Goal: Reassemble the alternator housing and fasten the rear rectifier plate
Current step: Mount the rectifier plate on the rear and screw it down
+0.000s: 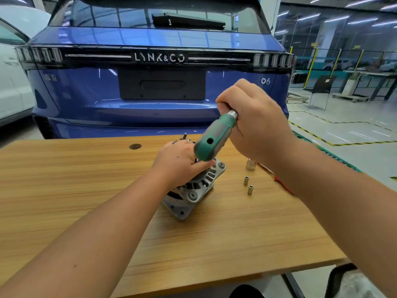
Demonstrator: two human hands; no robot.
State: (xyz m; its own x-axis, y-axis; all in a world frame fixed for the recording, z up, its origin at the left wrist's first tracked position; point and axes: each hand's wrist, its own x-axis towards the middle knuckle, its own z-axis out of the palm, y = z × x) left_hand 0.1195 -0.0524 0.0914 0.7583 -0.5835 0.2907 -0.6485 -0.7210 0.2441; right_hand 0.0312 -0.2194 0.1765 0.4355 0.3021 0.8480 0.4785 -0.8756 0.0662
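Alternator [194,190] mid-table [86,190], perhaps steadied under left hand [180,163], edges distant.

My arms are bare to past the elbow, no sleeves, gloves, watch or rings on my hands [253,119]

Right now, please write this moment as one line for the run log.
left hand: holds grey metal alternator on wooden table | right hand: grips green-handled driver | three small metal sockets: loose beside alternator
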